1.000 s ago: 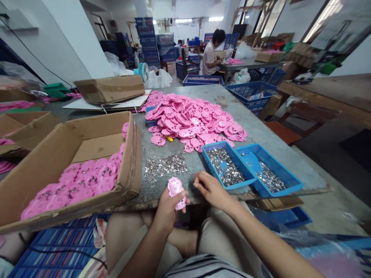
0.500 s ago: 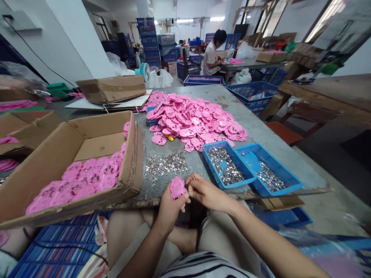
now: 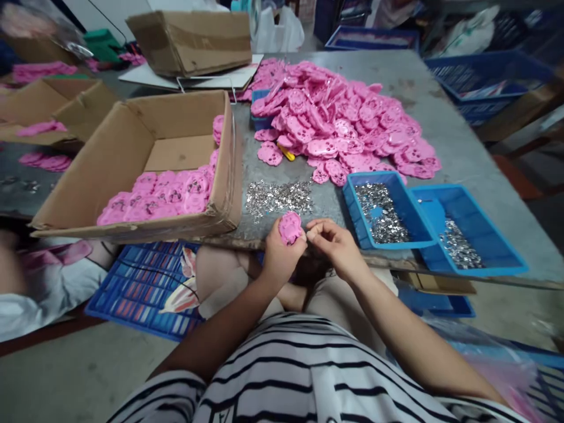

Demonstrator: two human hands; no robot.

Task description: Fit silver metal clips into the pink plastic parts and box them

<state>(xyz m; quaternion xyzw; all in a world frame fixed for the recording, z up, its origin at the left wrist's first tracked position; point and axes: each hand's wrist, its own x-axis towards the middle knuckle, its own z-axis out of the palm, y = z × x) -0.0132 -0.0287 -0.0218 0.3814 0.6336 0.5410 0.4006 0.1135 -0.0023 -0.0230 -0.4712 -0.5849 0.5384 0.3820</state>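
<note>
My left hand point(image 3: 277, 258) grips a pink plastic piece point(image 3: 290, 227) at the near edge of the grey table point(image 3: 458, 153). My right hand point(image 3: 337, 247) is pinched at the piece's right side; what sits between its fingertips is too small to see. Just beyond the hands lies a loose heap of small silver metal parts point(image 3: 278, 197). A big pile of pink pieces point(image 3: 343, 123) covers the table's middle. Left of my hands, an open cardboard box point(image 3: 132, 170) holds several pink pieces laid in rows.
Two blue trays point(image 3: 388, 217) point(image 3: 467, 229) with silver parts sit at the right. A shut cardboard box point(image 3: 194, 41) stands at the back. Blue crates point(image 3: 145, 288) lie on the floor under the table's left; another blue tray point(image 3: 436, 305) is below right.
My head has tilted down, so the table fills the view and the far room is gone. My right hand has closed in on the pink piece held by my left hand.
</note>
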